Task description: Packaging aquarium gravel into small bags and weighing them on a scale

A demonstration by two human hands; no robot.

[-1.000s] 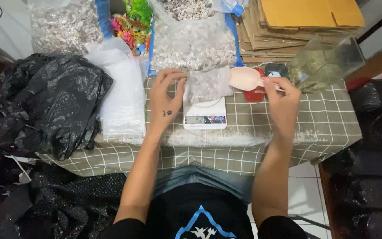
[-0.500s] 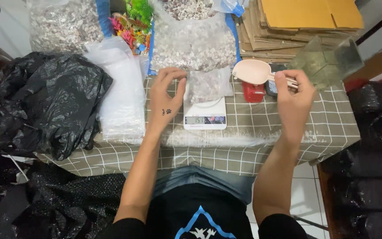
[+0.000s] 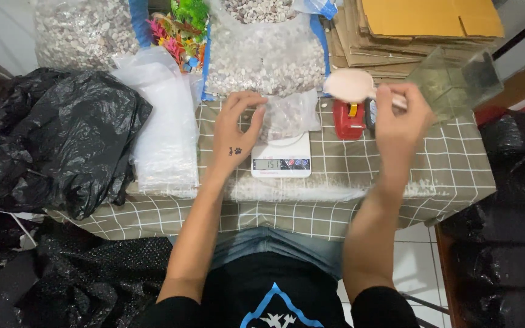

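My left hand (image 3: pixel 238 124) pinches the rim of a small clear plastic bag of pebbles (image 3: pixel 288 115) that stands on a white digital scale (image 3: pixel 282 159). My right hand (image 3: pixel 399 118) holds a pale pink scoop (image 3: pixel 350 85) by its handle, raised above the table to the right of the small bag, with its bowl pointing left. Behind the scale a large open clear sack of small pebbles (image 3: pixel 262 51) leans toward me.
A stack of clear bags (image 3: pixel 162 121) lies left of the scale, a crumpled black plastic bag (image 3: pixel 56 136) further left. A red tape dispenser (image 3: pixel 349 118), a clear glass container (image 3: pixel 454 82), flat cardboard (image 3: pixel 420 30), another pebble sack (image 3: pixel 80 33) and plastic plants (image 3: pixel 177 30) crowd the checked tablecloth (image 3: pixel 445 173).
My right hand has lifted the pink scoop up and away from the small bag, moving it rightward and higher. The left hand has stayed on the bag's rim.
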